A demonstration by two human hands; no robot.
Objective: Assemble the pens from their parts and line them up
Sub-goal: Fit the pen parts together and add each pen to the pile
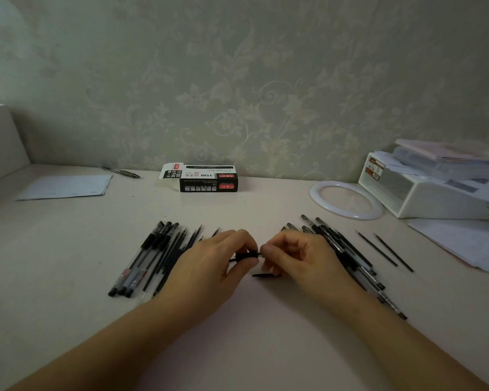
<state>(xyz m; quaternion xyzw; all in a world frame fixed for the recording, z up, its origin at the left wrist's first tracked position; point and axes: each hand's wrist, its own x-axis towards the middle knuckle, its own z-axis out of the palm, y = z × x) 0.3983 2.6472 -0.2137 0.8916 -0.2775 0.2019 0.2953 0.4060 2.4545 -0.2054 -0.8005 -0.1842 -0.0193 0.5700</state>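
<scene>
Two hands meet mid-table: left hand (pixel 209 266) pinches a black pen part (pixel 244 255), right hand (pixel 297 256) fingers curl at its end, likely mating pieces. Finished pens (pixel 141 259) lined up left; loose parts (pixel 347 255) piled right, within reach.

Left hand (pixel 220 258) and right hand (pixel 297 255) meet mid-table (pixel 68 249), fingers curled on a short black pen part (pixel 244 256) held between them. A thin dark piece (pixel 261 275) shows just under the right fingers. Pens (pixel 141 261) lie in a row to the left, refills (pixel 172 255) beside them. Pen pile (pixel 347 255) to the right; two loose refills (pixel 384 251) farther right. Pen box (pixel 206 179) at the wall.
</scene>
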